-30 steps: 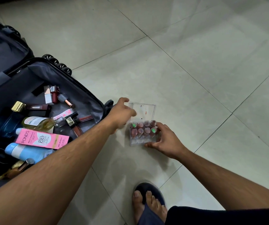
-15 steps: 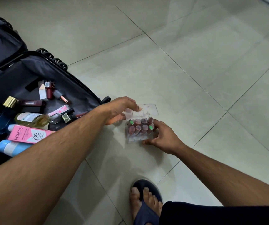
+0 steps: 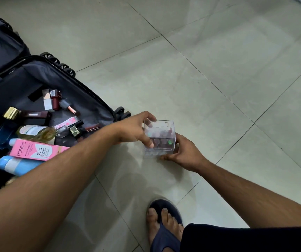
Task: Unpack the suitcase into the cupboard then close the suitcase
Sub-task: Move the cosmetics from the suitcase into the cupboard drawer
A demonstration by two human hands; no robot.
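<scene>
Your open suitcase (image 3: 84,99) lies on the tiled floor (image 3: 209,70) at the left, its wheels toward the middle of the room. Just beyond its wheeled corner, on the floor, sits the clear plastic box (image 3: 159,138), and both of your hands are on it.

Your left hand (image 3: 134,130) reaches across the suitcase corner and grips the box's left side and top, thumb on the near face, fingers curled over the far upper edge. Your right hand (image 3: 183,154) holds the right and near lower corner, fingers bent round it. I cannot tell whether the box rests on the floor or is just lifted.

Box contents: rows of small round-capped items in pink, dark red and green, seen through the walls; too blurred to identify.

Suitcase contents, lying loose on the grey lining:
- pink Pond's BB cream carton (image 3: 37,150), partly under your left forearm
- blue tube (image 3: 15,164) beside it, nearer you
- pale yellow bottle (image 3: 37,132)
- dark blue bottle with a gold cap (image 3: 0,128)
- several lipsticks and nail polish bottles (image 3: 55,100) toward the far side

Your foot in a dark sandal (image 3: 164,226) stands on the floor near the box, closer to you.
</scene>
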